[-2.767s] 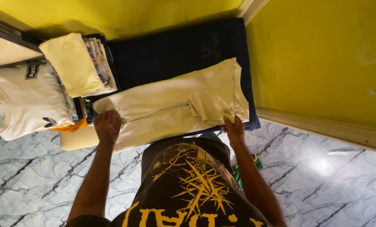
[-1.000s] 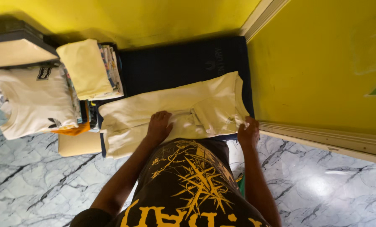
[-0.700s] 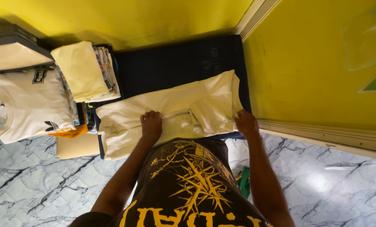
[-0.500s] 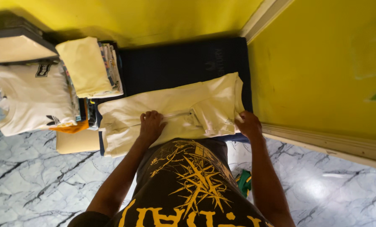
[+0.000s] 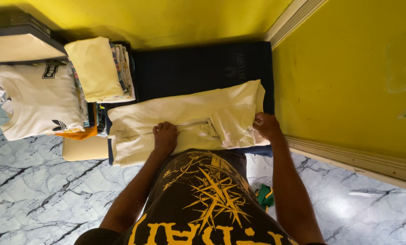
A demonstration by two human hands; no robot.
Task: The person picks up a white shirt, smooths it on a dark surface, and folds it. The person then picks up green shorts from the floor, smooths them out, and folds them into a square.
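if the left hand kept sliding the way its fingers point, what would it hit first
Probably more of the cream garment under the left hand, then the dark blue mat; depth is unclear.

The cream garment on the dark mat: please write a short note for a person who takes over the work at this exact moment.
Left hand: flat on the middle of the cream garment, pressing it down.
Right hand: grips the garment's right end at the mat edge.
The garment lies lengthwise across the dark mat, folded into a long strip, one flap turned over near the right end.
Done: folded piles stand at the left.
Left: the strip is not yet folded short.
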